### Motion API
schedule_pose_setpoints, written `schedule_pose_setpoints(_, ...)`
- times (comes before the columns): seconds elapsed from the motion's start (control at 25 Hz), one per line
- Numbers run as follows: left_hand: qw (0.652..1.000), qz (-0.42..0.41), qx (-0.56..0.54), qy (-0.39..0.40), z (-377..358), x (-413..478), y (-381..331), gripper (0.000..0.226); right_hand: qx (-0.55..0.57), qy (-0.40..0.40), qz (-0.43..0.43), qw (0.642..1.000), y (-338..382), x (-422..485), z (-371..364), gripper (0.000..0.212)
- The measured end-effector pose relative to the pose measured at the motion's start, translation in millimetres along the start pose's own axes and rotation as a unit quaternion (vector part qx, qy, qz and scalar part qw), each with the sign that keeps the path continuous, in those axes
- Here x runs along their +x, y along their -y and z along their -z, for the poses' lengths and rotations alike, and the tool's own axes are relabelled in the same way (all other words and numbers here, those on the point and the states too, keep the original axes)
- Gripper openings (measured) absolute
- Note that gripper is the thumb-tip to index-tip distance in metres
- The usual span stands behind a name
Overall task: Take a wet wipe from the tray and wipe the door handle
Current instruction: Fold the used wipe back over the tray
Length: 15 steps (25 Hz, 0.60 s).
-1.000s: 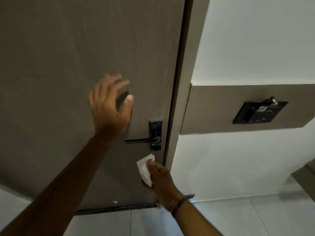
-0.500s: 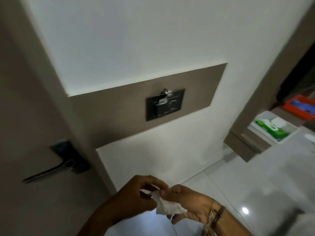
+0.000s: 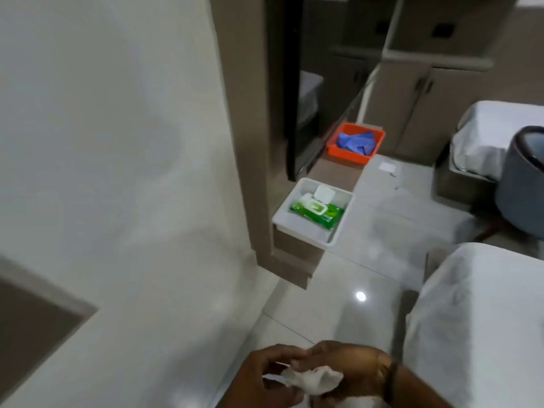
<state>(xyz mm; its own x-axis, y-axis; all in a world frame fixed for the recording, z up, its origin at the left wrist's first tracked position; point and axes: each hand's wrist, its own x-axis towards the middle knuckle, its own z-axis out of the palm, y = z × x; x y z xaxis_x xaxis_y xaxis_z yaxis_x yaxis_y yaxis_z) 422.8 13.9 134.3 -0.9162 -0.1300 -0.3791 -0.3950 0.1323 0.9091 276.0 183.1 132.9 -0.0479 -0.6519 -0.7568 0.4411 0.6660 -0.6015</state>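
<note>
Low between both sets of fingers [image 3: 297,363], the wet wipe [image 3: 312,379] was bunched and gripped by left hand [image 3: 265,378] and right hand [image 3: 350,369], well short of the white tray [image 3: 282,223]; the door handle was unseen, so wiping seemed finished and disposal likely next.

We see an orange bin [image 3: 356,144] of blue gloves [image 3: 355,141] on a low brown ledge [image 3: 335,173] at upper centre, white-covered beds [image 3: 477,319] along the right edge, and glossy floor tiles [image 3: 379,231] between.
</note>
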Motion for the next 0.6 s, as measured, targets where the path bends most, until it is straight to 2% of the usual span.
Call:
schedule_pose_setpoints(0.04,1.0,-0.005,-0.003,-0.011,-3.6,27.9,-13.1,0.042,0.045,0.032,-0.017,0.998,7.6,3.7,34.4,0.056)
schedule_pose_setpoints(0.08,1.0,0.0,0.027,0.011,-10.3,60.0,-24.4,0.04,0.061,0.025,-0.032,0.997,18.8,5.4,68.6,0.056)
schedule_pose_setpoints(0.16,0.999,-0.001,0.03,-0.015,-19.9,125.0,-42.2,0.04,0.069,-0.008,-0.042,0.997,43.3,11.3,129.0,0.044)
schedule_pose_setpoints(0.24,0.998,0.023,-0.002,-0.051,-25.3,182.0,-50.8,0.038,0.085,-0.032,-0.016,0.996,63.4,20.9,173.0,0.036)
schedule_pose_setpoints(0.32,0.994,0.047,-0.023,-0.093,-23.8,237.0,-61.4,0.036,0.116,-0.085,0.014,0.989,83.9,34.8,213.5,0.047)
schedule_pose_setpoints(0.44,0.978,0.085,-0.053,-0.181,-16.2,324.6,-72.6,0.028,0.213,-0.152,0.082,0.962,116.7,64.6,267.3,0.068)
schedule_pose_setpoints(0.52,0.968,0.11,-0.074,-0.215,-8.3,376.3,-82.1,0.022,0.201,-0.214,0.134,0.947,139.8,86.8,295.0,0.063)
schedule_pose_setpoints(0.6,0.963,0.121,-0.064,-0.233,-0.1,422.1,-88.5,0.024,0.156,-0.272,0.185,0.931,159.1,109.4,320.5,0.046)
